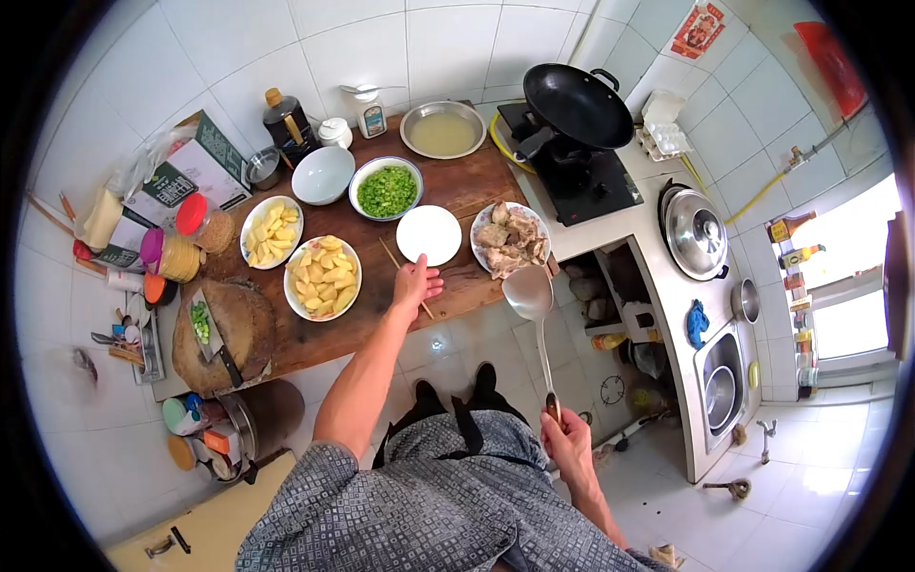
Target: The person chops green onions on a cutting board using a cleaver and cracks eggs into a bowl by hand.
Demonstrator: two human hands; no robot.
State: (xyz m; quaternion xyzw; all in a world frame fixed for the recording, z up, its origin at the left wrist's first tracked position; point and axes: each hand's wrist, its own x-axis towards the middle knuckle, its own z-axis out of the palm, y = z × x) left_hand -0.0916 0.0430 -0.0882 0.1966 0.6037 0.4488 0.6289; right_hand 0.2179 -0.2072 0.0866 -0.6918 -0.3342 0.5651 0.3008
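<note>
My right hand is closed around the wooden grip of a wok spatula, its broad metal blade pointing away from me near the counter's front edge. Over the wooden counter my left hand has its fingers stretched out, at the near rim of a small white plate. Whether the fingertips touch the plate I cannot tell. A pair of chopsticks lies partly hidden under that hand. To the right sits a plate of meat pieces. A bowl of chopped greens stands behind the white plate.
Two bowls of cut potato-like chunks stand left. A cleaver lies on a round chopping block. A black wok sits tilted on the stove at right. Beyond are a lidded pot and a sink.
</note>
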